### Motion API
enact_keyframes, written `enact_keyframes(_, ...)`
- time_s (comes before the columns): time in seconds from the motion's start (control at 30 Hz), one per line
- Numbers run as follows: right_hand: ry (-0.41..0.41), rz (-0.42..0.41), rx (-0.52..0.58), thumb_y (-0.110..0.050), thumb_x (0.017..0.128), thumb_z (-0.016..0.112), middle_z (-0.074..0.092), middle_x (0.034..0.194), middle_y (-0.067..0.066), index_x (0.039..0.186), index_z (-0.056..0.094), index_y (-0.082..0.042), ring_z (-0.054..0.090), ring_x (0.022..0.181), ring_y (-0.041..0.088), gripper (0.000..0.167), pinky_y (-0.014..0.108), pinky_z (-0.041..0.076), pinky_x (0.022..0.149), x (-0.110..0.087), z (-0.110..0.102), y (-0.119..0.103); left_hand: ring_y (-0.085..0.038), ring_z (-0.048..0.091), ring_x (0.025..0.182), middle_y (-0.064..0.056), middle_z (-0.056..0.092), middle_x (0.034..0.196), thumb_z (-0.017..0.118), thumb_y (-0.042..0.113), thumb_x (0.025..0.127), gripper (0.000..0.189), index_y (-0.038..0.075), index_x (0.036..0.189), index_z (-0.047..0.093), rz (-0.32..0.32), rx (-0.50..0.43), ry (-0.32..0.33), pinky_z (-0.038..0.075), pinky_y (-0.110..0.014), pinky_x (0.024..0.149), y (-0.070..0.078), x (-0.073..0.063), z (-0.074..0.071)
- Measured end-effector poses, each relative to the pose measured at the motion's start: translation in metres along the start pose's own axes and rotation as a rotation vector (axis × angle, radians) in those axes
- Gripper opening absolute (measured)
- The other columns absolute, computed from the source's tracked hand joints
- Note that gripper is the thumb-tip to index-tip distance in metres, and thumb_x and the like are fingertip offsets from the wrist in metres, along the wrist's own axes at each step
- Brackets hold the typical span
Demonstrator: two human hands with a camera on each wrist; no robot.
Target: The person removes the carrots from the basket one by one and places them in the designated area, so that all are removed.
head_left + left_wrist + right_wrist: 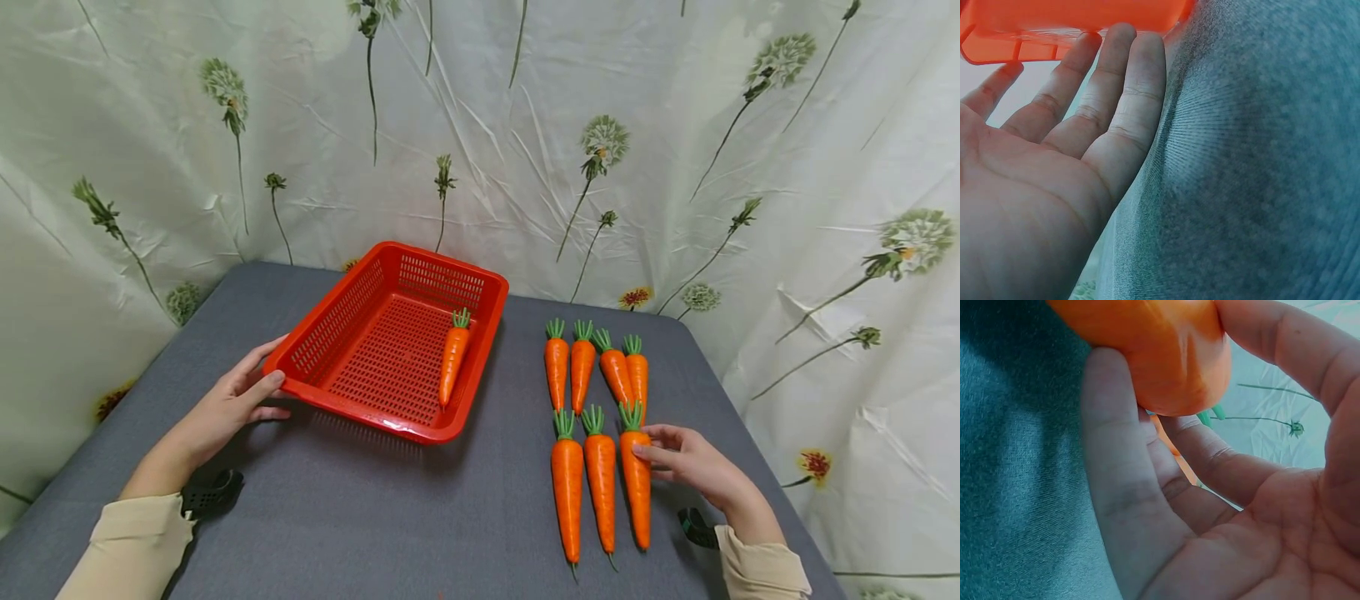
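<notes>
In the head view, a red plastic basket [405, 426] sits left of centre with one carrot [453, 358] inside, its green top pointing away. My left hand [225, 412] is at the basket's near left corner; in the left wrist view its fairly straight fingers touch the outside of the basket [1085, 19]. On the right, my right hand [697, 462] pinches a carrot [636, 492], thumb on top and fingers along its right side. The right wrist view shows the thick end of this carrot [1172, 356] between the fingers.
Left of the pinched carrot lie two more, a middle carrot [600, 483] and an outer carrot [567, 500]. Behind them is a row of several carrots [557, 367]. A grey cloth [360, 533] covers the table, with a flower-printed curtain [510, 150] behind it.
</notes>
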State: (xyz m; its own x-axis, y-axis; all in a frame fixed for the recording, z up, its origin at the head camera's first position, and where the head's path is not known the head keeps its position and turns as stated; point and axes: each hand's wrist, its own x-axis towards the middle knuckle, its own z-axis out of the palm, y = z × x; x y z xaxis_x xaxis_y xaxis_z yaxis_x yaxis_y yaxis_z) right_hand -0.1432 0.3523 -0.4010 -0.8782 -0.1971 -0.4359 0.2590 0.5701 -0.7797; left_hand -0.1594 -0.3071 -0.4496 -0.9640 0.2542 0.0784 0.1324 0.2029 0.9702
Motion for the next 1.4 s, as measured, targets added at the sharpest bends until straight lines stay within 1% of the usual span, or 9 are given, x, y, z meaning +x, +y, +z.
enact_keyframes(0.13, -0.006, -0.005, 0.002, -0.027, 0.110, 0.064, 0.069, 0.131, 0.015, 0.151, 0.039, 0.019, 0.070, 0.105, 0.011, 0.067, 0.043, 0.063, 0.097, 0.0025, -0.0004, 0.0037, -0.002, 0.070, 0.108, -0.017, 0.039, 0.156, 0.047, 0.019, 0.116, 0.062, 0.024, 0.173, 0.021, -0.003, -0.001, 0.002, 0.065, -0.030, 0.082, -0.0001, -0.0001, 0.0003)
enact_keyframes(0.2, -0.012, -0.007, 0.006, -0.026, 0.110, 0.063, 0.068, 0.132, 0.016, 0.151, 0.039, 0.020, 0.070, 0.105, 0.010, 0.066, 0.042, 0.063, 0.096, 0.0034, -0.0006, 0.0055, -0.002, 0.069, 0.108, -0.013, 0.042, 0.154, 0.047, 0.019, 0.116, 0.062, 0.024, 0.173, 0.021, 0.000, 0.000, 0.002, 0.065, -0.030, 0.082, -0.0005, 0.0001, 0.0003)
enact_keyframes(0.3, -0.023, -0.011, 0.012, -0.025, 0.110, 0.062, 0.068, 0.133, 0.017, 0.151, 0.038, 0.020, 0.069, 0.105, 0.009, 0.065, 0.041, 0.064, 0.095, 0.0045, -0.0007, 0.0080, -0.002, 0.069, 0.109, -0.002, 0.046, 0.150, 0.047, 0.018, 0.116, 0.062, 0.023, 0.172, 0.021, 0.010, -0.001, -0.001, 0.065, -0.030, 0.082, -0.0013, 0.0005, 0.0000)
enact_keyframes(0.37, -0.029, -0.013, 0.014, -0.025, 0.111, 0.061, 0.068, 0.134, 0.016, 0.151, 0.038, 0.020, 0.069, 0.105, 0.008, 0.065, 0.040, 0.064, 0.095, 0.0047, -0.0005, 0.0090, -0.002, 0.069, 0.109, 0.002, 0.046, 0.148, 0.047, 0.018, 0.116, 0.062, 0.023, 0.172, 0.021, 0.015, -0.002, -0.003, 0.065, -0.031, 0.081, -0.0018, 0.0007, -0.0002)
enact_keyframes(0.57, -0.041, -0.017, 0.028, -0.024, 0.110, 0.062, 0.067, 0.132, 0.016, 0.150, 0.038, 0.020, 0.069, 0.105, 0.009, 0.064, 0.038, 0.064, 0.093, 0.0024, -0.0001, 0.0069, -0.001, 0.069, 0.110, 0.002, 0.045, 0.150, 0.046, 0.020, 0.117, 0.061, 0.024, 0.172, 0.021, 0.002, 0.005, -0.004, 0.065, -0.031, 0.082, -0.0004, 0.0002, -0.0005)
enact_keyframes(0.83, -0.077, -0.005, 0.032, -0.025, 0.110, 0.063, 0.068, 0.129, 0.013, 0.150, 0.039, 0.020, 0.070, 0.106, 0.009, 0.065, 0.037, 0.064, 0.093, 0.0004, 0.0018, 0.0033, -0.001, 0.070, 0.110, 0.012, 0.046, 0.145, 0.046, 0.022, 0.117, 0.060, 0.025, 0.172, 0.022, -0.005, 0.003, -0.006, 0.065, -0.031, 0.083, 0.0037, 0.0007, 0.0012)
enact_keyframes(1.0, -0.088, 0.000, 0.027, -0.026, 0.110, 0.063, 0.069, 0.127, 0.012, 0.148, 0.042, 0.020, 0.070, 0.107, 0.009, 0.063, 0.037, 0.064, 0.094, 0.0010, 0.0043, 0.0029, -0.001, 0.070, 0.110, 0.013, 0.047, 0.144, 0.046, 0.022, 0.117, 0.060, 0.025, 0.172, 0.022, -0.002, 0.002, -0.007, 0.065, -0.031, 0.083, 0.0047, 0.0009, 0.0016)
enact_keyframes(1.23, -0.066, 0.025, 0.004, -0.028, 0.110, 0.063, 0.067, 0.129, 0.015, 0.150, 0.041, 0.019, 0.070, 0.110, 0.013, 0.066, 0.040, 0.063, 0.096, 0.0034, 0.0072, 0.0018, -0.002, 0.069, 0.110, 0.016, 0.048, 0.142, 0.046, 0.018, 0.117, 0.060, 0.024, 0.172, 0.022, 0.011, -0.012, -0.010, 0.065, -0.031, 0.082, 0.0025, 0.0005, -0.0007)
enact_keyframes(1.4, -0.048, 0.034, -0.017, -0.029, 0.110, 0.064, 0.065, 0.129, 0.017, 0.150, 0.043, 0.018, 0.070, 0.111, 0.014, 0.066, 0.042, 0.063, 0.097, 0.0039, 0.0082, 0.0010, 0.001, 0.068, 0.112, 0.015, 0.048, 0.144, 0.046, 0.018, 0.117, 0.060, 0.025, 0.172, 0.022, 0.013, -0.015, -0.016, 0.065, -0.031, 0.082, 0.0025, 0.0007, -0.0008)
